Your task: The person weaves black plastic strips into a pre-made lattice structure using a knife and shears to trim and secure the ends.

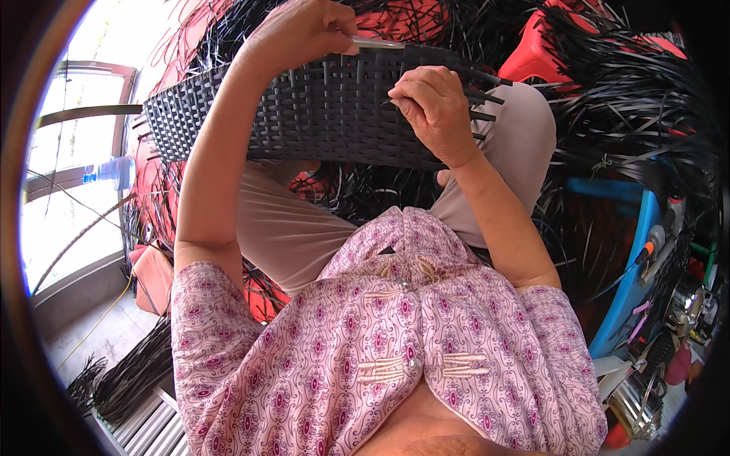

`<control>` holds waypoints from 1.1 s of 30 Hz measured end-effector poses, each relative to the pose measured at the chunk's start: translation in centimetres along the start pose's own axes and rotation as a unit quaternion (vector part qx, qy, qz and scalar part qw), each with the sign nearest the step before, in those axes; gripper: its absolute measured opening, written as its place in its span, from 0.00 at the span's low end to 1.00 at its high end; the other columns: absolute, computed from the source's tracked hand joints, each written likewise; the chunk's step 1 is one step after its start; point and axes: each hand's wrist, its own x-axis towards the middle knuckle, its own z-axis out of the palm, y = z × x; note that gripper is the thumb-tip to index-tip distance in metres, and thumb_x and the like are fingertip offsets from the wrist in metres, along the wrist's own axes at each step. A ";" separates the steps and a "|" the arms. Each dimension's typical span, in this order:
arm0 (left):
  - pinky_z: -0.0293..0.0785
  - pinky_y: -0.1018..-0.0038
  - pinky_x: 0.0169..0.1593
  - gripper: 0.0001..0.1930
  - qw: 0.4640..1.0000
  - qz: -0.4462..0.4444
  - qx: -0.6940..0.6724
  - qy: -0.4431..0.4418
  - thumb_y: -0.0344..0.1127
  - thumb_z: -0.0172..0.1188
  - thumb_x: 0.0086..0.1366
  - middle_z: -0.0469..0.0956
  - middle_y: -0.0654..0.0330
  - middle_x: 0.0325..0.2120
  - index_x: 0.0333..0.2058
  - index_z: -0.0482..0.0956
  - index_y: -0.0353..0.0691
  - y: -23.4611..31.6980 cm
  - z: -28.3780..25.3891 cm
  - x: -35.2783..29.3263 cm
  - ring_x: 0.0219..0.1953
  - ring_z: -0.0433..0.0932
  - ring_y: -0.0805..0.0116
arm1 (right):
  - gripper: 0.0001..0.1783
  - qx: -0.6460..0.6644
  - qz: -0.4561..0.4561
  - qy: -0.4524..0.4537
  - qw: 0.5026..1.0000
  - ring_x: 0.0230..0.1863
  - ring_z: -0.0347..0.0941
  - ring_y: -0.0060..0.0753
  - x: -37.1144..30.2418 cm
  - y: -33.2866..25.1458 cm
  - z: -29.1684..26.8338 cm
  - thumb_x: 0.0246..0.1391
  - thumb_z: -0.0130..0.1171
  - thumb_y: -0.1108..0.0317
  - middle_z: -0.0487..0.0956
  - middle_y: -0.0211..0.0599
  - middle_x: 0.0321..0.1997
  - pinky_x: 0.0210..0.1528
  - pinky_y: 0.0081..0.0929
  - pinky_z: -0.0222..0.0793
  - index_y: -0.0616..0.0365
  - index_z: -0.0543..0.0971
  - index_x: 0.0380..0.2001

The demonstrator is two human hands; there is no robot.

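Observation:
A dark woven panel of flat black plastic strips [304, 114] lies across my bent knees, with loose strip ends sticking out at its right. At its far edge my left hand [308, 30] is closed on a slim silvery flat metal tool [379, 43], whose tip points right along the weave. My right hand [435, 106] is over the panel's right part, thumb and fingers pinched together. A short dark strip end shows at the fingertips; the rest of it is hidden by the hand.
Loose black strips [631, 99] lie in heaps at the far side and right. A red plastic stool [536, 49] stands at the far right, and a blue-edged piece [635, 258] nearer. Metal pots [639, 399] sit at the lower right. A clear bottle [110, 173] is at the left.

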 end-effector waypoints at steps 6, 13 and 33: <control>0.70 0.71 0.31 0.13 0.999 -0.017 0.039 0.003 0.41 0.67 0.61 0.80 0.59 0.21 0.38 0.83 0.36 0.3 -0.7 0.1 0.24 0.76 0.70 | 0.08 -0.012 0.000 0.007 1.000 0.42 0.75 0.33 0.1 -0.1 0.2 0.48 0.69 0.72 0.79 0.25 0.35 0.45 0.33 0.67 0.49 0.79 0.31; 0.73 0.62 0.32 0.19 0.989 -0.069 -0.070 0.108 0.48 0.70 0.58 0.80 0.51 0.23 0.34 0.81 0.36 4.0 0.1 0.1 0.26 0.80 0.59 | 0.09 -0.012 -0.011 0.002 1.000 0.42 0.75 0.33 0.1 -0.2 0.2 0.47 0.69 0.73 0.79 0.24 0.36 0.45 0.33 0.67 0.49 0.79 0.30; 0.73 0.62 0.40 0.17 0.984 -0.046 -0.093 0.146 0.48 0.59 0.68 0.80 0.57 0.28 0.50 0.80 0.47 -3.5 5.8 -8.2 0.32 0.80 0.57 | 0.06 0.033 0.081 0.027 0.996 0.41 0.76 0.33 0.9 -0.7 0.1 0.49 0.70 0.71 0.81 0.27 0.38 0.41 0.28 0.75 0.53 0.83 0.33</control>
